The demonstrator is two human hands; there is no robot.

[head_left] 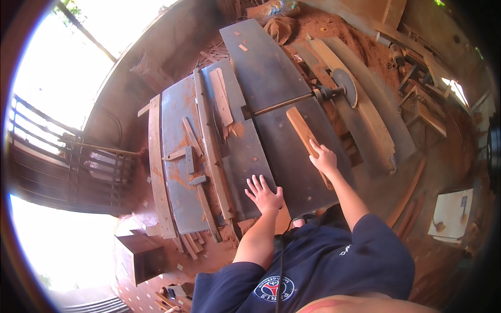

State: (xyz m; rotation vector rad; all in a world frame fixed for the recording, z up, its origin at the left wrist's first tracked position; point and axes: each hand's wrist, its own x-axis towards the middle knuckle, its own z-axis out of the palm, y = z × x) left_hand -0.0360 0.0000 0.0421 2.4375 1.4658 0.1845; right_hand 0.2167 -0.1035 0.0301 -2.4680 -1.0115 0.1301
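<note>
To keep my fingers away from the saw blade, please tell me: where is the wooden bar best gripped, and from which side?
Probably the wooden bar is best gripped by both long edges at its near end, coming from the person's side: it is long, narrow, lies flat on the metal table, and its far end is closer to the saw blade.

White lettering (270,298) stands on the navy shirt (318,271), ringing a round blue-and-red badge (273,288), nearer the body than the left hand (264,197). A small white mark (345,250) on the same shirt, bodyward of the right hand (324,157), is too small to read.
</note>
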